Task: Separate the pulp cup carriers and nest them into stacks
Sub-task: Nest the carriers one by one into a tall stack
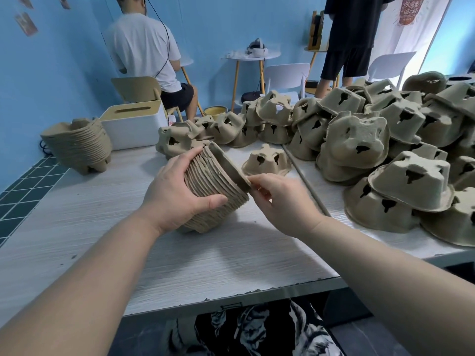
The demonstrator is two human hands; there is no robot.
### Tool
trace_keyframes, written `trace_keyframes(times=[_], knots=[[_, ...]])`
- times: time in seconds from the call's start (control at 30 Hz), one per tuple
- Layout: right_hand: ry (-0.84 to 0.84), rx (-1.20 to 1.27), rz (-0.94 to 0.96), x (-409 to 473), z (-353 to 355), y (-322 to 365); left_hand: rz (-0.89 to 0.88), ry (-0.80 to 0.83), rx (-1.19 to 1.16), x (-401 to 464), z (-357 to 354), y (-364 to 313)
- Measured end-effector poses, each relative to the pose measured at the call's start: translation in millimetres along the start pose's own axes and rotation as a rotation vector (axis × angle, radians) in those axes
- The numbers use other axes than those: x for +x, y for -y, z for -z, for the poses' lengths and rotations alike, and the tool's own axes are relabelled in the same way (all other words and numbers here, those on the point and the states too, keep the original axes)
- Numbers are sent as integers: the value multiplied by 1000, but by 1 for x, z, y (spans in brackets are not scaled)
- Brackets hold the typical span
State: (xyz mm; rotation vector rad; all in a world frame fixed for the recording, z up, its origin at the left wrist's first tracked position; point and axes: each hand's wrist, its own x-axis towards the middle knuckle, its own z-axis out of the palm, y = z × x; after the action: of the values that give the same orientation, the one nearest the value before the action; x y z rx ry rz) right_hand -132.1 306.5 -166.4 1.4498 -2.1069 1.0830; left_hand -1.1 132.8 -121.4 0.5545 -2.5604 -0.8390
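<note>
Two nested stacks of carriers: one held (pixel 216 186), one standing far left (pixel 77 145). One single carrier (pixel 267 161) lies alone; the loose heap (pixel 359 140) at right is too jumbled to count. One tissue box (pixel 133 124). Two other people, two white chairs, one tan chair.

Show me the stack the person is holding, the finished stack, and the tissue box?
Held stack (pixel 218 186), head view: ribbed side of its nested rims.
Finished stack (pixel 77 145), head view: layered side wall, table's far left.
Tissue box (pixel 128 129), head view: white front face.
</note>
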Motion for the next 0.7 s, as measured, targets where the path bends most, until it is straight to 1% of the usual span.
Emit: trace_keyframes(times=[0.13,0.3,0.33,0.4,0.47,0.57,0.63,0.7], knots=[[60,13,62,1,-3,0,4,-3,4,1,1,-1],[110,17,58,0,1,-5,-14,-9,-7,5,1,1],[97,13,35,1,3,-8,-15,-13,-8,5,1,2],[13,-16,-36,8,6,-20,-12,-16,-15,6,1,3],[-47,-109,-159,18,7,-35,-7,-17,-17,8,0,3],[69,-240,-379,33,8,-57,1,-27,-16,11,-1,3],[126,-259,-434,41,7,-68,6,-36,-16,14,-1,4],[149,-262,-453,49,5,-76,16,-40,-20,18,-2,4]])
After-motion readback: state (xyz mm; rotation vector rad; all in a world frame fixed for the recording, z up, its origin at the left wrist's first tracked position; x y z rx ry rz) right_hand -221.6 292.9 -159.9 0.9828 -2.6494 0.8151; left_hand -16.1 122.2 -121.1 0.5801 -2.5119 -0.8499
